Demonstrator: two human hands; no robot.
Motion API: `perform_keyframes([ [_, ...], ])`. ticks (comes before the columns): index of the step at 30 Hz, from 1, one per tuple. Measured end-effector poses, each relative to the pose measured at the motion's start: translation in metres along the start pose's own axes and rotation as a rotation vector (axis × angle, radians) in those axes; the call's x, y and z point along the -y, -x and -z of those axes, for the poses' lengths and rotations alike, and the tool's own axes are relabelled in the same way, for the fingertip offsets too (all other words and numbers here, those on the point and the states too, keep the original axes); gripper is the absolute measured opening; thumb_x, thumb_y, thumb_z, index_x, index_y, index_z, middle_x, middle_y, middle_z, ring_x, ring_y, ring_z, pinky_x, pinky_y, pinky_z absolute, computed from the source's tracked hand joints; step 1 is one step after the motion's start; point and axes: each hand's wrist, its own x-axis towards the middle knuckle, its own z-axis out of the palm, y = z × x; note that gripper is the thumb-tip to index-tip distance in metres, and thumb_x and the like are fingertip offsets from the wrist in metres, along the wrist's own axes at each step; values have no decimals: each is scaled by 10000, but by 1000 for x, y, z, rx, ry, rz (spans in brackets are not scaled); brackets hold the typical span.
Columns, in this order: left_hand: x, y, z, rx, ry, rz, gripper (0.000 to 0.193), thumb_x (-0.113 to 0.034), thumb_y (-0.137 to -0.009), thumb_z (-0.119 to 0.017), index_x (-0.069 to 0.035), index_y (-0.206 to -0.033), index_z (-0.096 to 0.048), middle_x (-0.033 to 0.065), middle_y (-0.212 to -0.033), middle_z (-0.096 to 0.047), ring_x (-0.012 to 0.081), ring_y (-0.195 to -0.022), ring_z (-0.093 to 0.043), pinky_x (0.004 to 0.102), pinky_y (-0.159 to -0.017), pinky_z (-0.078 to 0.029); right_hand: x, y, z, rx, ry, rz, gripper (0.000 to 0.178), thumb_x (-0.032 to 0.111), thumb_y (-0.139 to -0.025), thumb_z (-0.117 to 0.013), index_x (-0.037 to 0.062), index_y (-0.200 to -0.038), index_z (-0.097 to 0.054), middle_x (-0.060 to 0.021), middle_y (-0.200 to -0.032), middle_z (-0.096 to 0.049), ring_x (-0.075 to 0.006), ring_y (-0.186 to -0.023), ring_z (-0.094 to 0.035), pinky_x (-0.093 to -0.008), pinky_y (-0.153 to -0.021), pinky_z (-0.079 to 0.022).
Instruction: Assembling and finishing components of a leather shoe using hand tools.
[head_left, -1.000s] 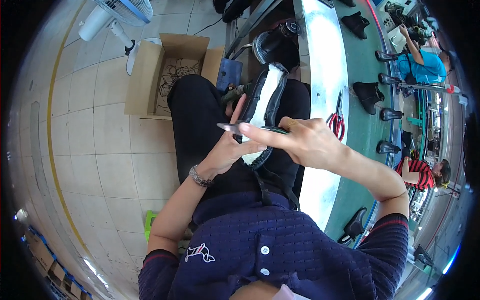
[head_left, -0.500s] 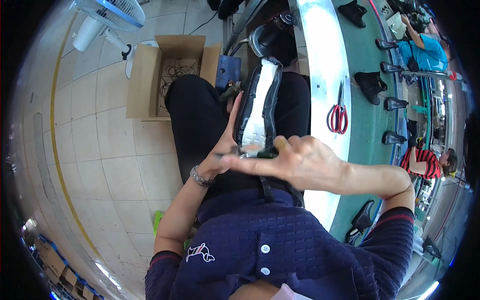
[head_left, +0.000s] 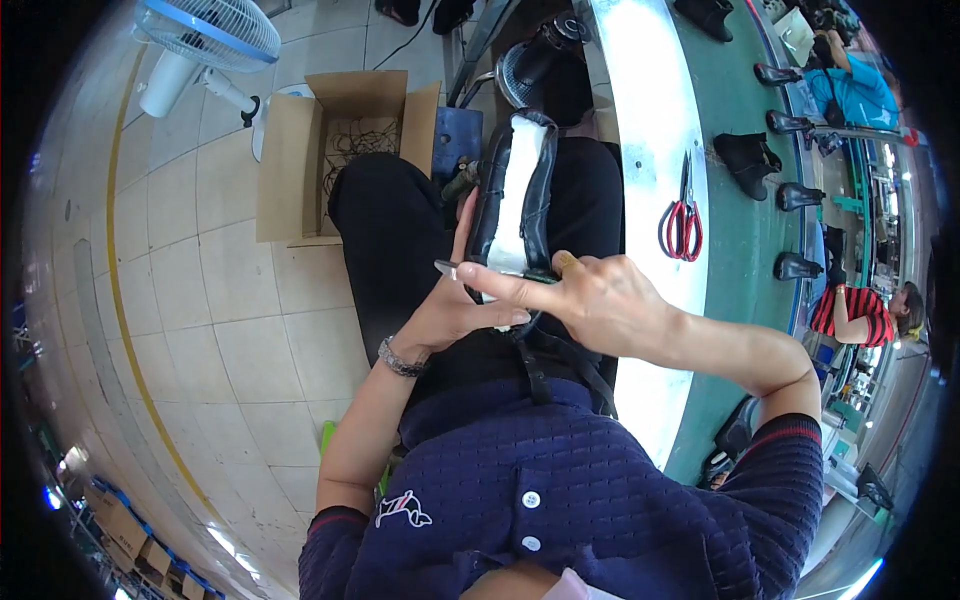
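Observation:
A black shoe lies sole up over my lap, its black edges folded around a pale, bare bottom. My left hand is wrapped round its near end from the left, thumb across the end and fingers along its side. Over that same end, my right hand is closed on a thin metal-bladed tool, the index finger stretched along it. The blade tip sticks out past the fingertip; its exact kind is not clear. Dark straps hang from the shoe toward me.
Red-handled scissors lie on the shiny metal bench at my right. Beyond it, a green conveyor carries black boots. A cardboard box with dark cords stands left of my knee, near a fan. Two people sit at far right.
My right hand has shifted slightly up at the shoe's near end, with the tool. My left thumb now shows across that end. The view has shifted a little.

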Motion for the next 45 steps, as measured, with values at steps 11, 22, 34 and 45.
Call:
perform_keyframes([
  [11, 27, 7, 41, -4, -275, 190, 1160, 6, -658, -851, -123, -1547, -117, 85, -1390, -452, 183, -1226, -495, 359, -993, -472, -7, 1, 11, -39, -20, 49, 894, 58, -843, -565, 456, -1533, -159, -138, -672, -566, -148, -422, -549, -271, -341, -431],
  [22, -46, -30, 14, -127, 138, 210, 930, -84, -819, -757, -111, -1550, -182, 63, -1406, -453, 173, -1203, -516, 319, -1027, -423, -42, 17, -7, -177, -287, -302, 773, 125, -916, -565, 352, -1545, -177, -157, -712, -654, -293, -525, -650, -375, -436, -493],
  [34, -49, -34, -22, 2, -526, -60, 1147, -64, -708, -836, -107, -1560, -69, 102, -1506, -325, 210, -1376, -360, 364, -1139, -291, -94, 115, -130, -423, -6, -1122, 473, 169, -896, -659, 270, -1352, -582, -204, -1102, -602, -334, -966, -628, -436, -839, -506],
  [45, -18, -42, -43, 68, -577, -5, 1170, -50, -687, -865, -91, -1543, -69, 102, -1476, -370, 194, -1322, -430, 376, -1104, -368, -27, 75, -113, -580, -1488, -339, 873, 147, -714, -859, 24, -1435, -382, -109, -1320, -546, -205, -1258, -476, -357, -1074, -359],
])
